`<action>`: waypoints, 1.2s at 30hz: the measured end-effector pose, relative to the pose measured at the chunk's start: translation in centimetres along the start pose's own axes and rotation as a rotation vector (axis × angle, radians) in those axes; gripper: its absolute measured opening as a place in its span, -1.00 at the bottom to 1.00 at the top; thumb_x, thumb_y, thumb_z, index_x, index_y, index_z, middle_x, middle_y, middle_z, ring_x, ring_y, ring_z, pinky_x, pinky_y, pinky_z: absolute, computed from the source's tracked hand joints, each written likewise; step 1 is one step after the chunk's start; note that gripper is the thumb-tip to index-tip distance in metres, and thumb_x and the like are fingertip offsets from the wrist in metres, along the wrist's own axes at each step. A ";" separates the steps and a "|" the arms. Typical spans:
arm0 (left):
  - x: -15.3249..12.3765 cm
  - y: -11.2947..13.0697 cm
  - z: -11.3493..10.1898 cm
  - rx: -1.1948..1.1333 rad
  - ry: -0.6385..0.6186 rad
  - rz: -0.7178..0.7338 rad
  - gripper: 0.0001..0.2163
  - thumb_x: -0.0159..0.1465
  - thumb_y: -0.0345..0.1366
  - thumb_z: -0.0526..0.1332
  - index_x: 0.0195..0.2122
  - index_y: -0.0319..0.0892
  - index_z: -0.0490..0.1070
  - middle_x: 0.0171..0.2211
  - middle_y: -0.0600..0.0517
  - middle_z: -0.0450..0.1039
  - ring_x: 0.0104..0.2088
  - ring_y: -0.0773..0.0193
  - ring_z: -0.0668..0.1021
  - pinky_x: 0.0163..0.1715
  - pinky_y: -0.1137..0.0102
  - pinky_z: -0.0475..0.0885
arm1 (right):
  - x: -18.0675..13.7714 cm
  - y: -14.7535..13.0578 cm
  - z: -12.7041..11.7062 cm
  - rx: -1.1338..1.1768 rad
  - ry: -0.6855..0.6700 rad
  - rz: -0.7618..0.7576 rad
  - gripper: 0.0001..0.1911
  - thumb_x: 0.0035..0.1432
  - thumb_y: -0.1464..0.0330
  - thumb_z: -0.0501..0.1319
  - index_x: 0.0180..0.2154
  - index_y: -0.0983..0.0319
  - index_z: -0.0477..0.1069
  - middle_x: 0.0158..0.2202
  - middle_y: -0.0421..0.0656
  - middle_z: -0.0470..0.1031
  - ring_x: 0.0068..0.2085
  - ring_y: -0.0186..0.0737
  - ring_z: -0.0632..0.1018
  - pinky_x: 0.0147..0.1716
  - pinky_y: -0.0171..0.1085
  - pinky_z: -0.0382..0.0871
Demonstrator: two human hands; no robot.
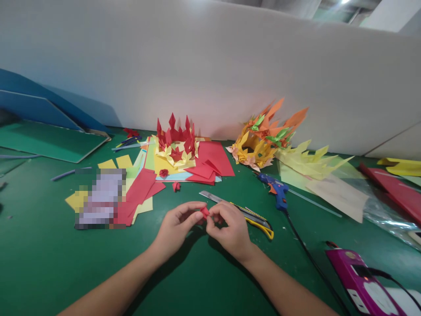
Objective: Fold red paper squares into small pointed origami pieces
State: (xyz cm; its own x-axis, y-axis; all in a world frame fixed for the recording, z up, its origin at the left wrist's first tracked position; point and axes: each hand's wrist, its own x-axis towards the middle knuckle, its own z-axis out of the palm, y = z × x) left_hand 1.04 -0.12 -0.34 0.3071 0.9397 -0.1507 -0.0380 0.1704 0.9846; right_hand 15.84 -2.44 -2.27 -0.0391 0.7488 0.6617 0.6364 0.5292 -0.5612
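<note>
Between my two hands is a small piece of folded red paper, held above the green table. My left hand pinches it between thumb and forefinger. The fingertips of my right hand close on its right side. Just beyond my hands lie a small folded red paper piece and a red paper flower. A utility knife with a yellow and black handle rests by my right hand, its blade pointing left. Behind them a red and yellow paper crown stands on stacked coloured sheets.
Orange and yellow paper crowns stand at the back right. A blue glue gun lies right of the knife, its cord running to a magenta power strip. Red paper sheets and a blurred-out rectangular object lie to the left.
</note>
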 end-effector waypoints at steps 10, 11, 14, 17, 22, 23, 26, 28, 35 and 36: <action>0.5 -0.5 -0.2 0.074 -0.065 -0.074 -0.73 0.05 -0.11 0.24 -0.41 -0.24 0.50 -0.58 0.05 0.47 -0.54 0.31 0.46 -0.42 0.38 0.39 | 0.5 -0.3 -0.6 0.191 -0.256 0.336 -0.89 -0.11 0.49 0.12 -0.59 0.21 0.28 -0.65 -0.32 0.21 -0.60 -0.40 0.24 -0.61 -0.40 0.14; 0.5 -0.6 -0.3 0.095 -0.083 -0.076 -0.73 0.07 -0.11 0.22 -0.42 -0.24 0.50 -0.59 0.05 0.47 -0.54 0.31 0.45 -0.42 0.39 0.38 | 0.6 -0.2 -0.6 0.243 -0.289 0.404 -0.91 -0.11 0.47 0.12 -0.60 0.22 0.29 -0.66 -0.32 0.20 -0.61 -0.41 0.23 -0.62 -0.41 0.13; 0.5 -0.7 -0.4 0.151 -0.115 -0.076 -0.74 0.12 -0.13 0.18 -0.45 -0.23 0.50 -0.61 0.06 0.45 -0.54 0.32 0.45 -0.42 0.41 0.37 | 0.7 0.4 -0.7 0.385 -0.368 0.570 -0.94 -0.13 0.42 0.13 -0.59 0.24 0.30 -0.68 -0.34 0.19 -0.63 -0.43 0.19 -0.64 -0.41 0.09; 0.5 -0.7 -0.4 0.182 -0.125 -0.057 -0.74 0.14 -0.15 0.15 -0.43 -0.22 0.53 -0.60 0.07 0.46 -0.54 0.32 0.44 -0.41 0.41 0.37 | 0.8 0.8 -0.7 0.475 -0.423 0.655 -0.93 -0.14 0.39 0.14 -0.58 0.25 0.32 -0.67 -0.32 0.22 -0.63 -0.44 0.20 -0.62 -0.40 0.10; 0.4 -0.5 -0.4 0.144 -0.111 -0.026 -0.75 0.13 -0.16 0.18 -0.36 -0.20 0.57 -0.42 -0.01 0.58 -0.37 0.23 0.53 -0.24 0.36 0.41 | 0.7 0.5 -0.8 0.415 -0.329 0.573 -0.93 -0.09 0.40 0.13 -0.56 0.24 0.33 -0.65 -0.31 0.24 -0.61 -0.42 0.23 -0.61 -0.40 0.14; 0.4 -0.5 -0.3 0.116 -0.113 -0.034 -0.75 0.12 -0.16 0.19 -0.35 -0.20 0.57 -0.38 -0.03 0.59 -0.32 0.21 0.54 -0.20 0.34 0.41 | 0.6 0.4 -0.8 0.362 -0.304 0.508 -0.93 -0.08 0.43 0.13 -0.57 0.24 0.32 -0.65 -0.31 0.23 -0.61 -0.41 0.23 -0.60 -0.40 0.15; 0.4 -0.4 -0.3 0.013 -0.142 -0.089 -0.73 0.10 -0.12 0.23 -0.35 -0.21 0.56 -0.35 -0.04 0.60 -0.26 0.17 0.55 -0.12 0.30 0.40 | 0.5 0.0 -0.8 0.168 -0.244 0.252 -0.87 -0.07 0.51 0.11 -0.59 0.22 0.29 -0.64 -0.31 0.22 -0.58 -0.39 0.27 -0.56 -0.38 0.17; 0.3 -0.3 -0.3 -0.034 -0.155 -0.113 -0.72 0.08 -0.10 0.25 -0.36 -0.22 0.55 -0.36 -0.03 0.60 -0.25 0.17 0.56 -0.10 0.29 0.40 | 0.4 0.1 -0.7 0.060 -0.231 0.099 -0.83 -0.03 0.52 0.11 -0.59 0.21 0.28 -0.64 -0.30 0.23 -0.57 -0.36 0.28 -0.53 -0.36 0.17; 0.1 0.0 -0.1 -0.043 -0.136 -0.153 -0.69 0.05 -0.04 0.26 -0.39 -0.22 0.50 -0.45 0.03 0.53 -0.41 0.27 0.52 -0.24 0.34 0.41 | 0.2 0.8 -0.9 -0.119 -0.255 -0.230 -0.80 0.16 0.48 0.05 -0.47 0.19 0.32 -0.54 -0.19 0.41 -0.47 -0.25 0.38 -0.43 -0.28 0.24; 0.1 -0.1 -0.2 -0.035 -0.142 -0.167 -0.68 0.04 -0.03 0.26 -0.42 -0.23 0.49 -0.50 0.04 0.50 -0.46 0.30 0.50 -0.30 0.36 0.41 | 0.2 0.9 -1.0 -0.124 -0.265 -0.251 -0.80 0.18 0.48 0.04 -0.47 0.19 0.32 -0.53 -0.17 0.43 -0.46 -0.24 0.39 -0.42 -0.28 0.25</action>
State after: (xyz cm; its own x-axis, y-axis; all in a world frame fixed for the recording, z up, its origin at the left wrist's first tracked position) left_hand 0.92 -0.01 -0.45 0.4429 0.8467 -0.2946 -0.0076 0.3322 0.9432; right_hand 17.11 -2.23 -2.14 -0.3927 0.6878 0.6105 0.6692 0.6690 -0.3233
